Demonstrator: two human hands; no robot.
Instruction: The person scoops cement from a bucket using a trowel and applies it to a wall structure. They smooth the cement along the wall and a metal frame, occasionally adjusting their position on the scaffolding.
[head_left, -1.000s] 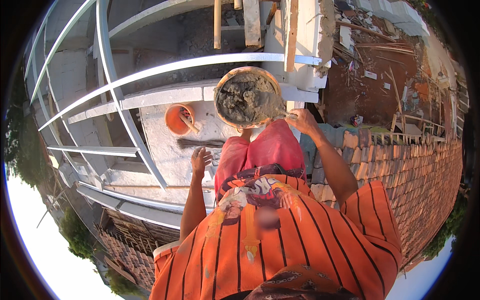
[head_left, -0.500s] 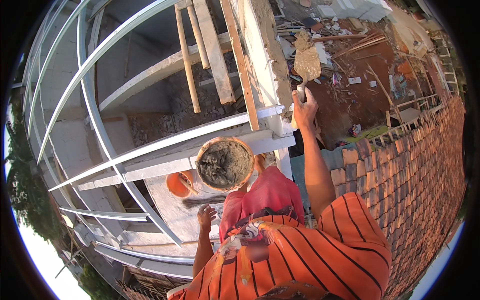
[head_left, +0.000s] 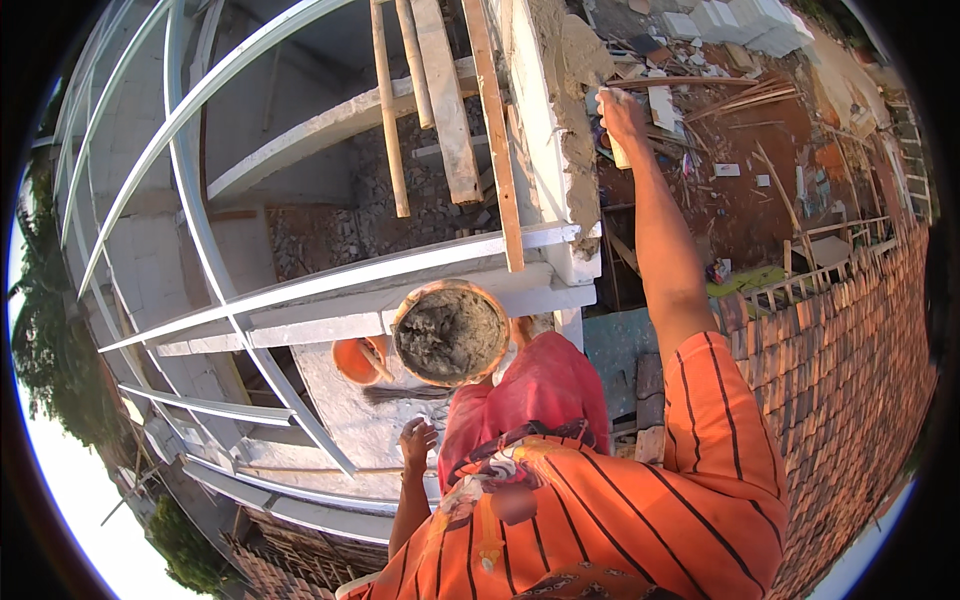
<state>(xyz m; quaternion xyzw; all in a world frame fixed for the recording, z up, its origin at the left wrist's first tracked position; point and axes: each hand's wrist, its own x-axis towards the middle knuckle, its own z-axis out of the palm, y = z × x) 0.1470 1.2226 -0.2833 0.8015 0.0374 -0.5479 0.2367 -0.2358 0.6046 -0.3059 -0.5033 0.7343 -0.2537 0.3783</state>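
Note:
My right hand (head_left: 622, 115) reaches far forward, closed round the handle of a trowel (head_left: 590, 62). The blade lies against wet grey mortar on the side of a pale wall (head_left: 535, 110), and its outline blends with the mortar. Below the wall's near end, a round bucket (head_left: 462, 285) holds grey mortar (head_left: 452, 335) just in front of my knees. My left hand (head_left: 418, 441) hangs low beside my left leg, fingers loosely bent and apart, with nothing visible in it. Nearest to it are a smaller orange bucket (head_left: 352, 362) and a dark brush-like bundle (head_left: 400, 394).
Pale metal framing bars (head_left: 200, 200) curve across the left. Wooden poles and planks (head_left: 445, 110) span a deep opening with rubble below. Past the wall, debris and boards (head_left: 740, 95) lie on reddish ground. A tiled roof (head_left: 830, 340) slopes along the right.
My right hand has moved forward with the trowel, whose mortar-covered blade has come from over the debris to the wall's side. My left hand stays low, its fingers slightly shifted.

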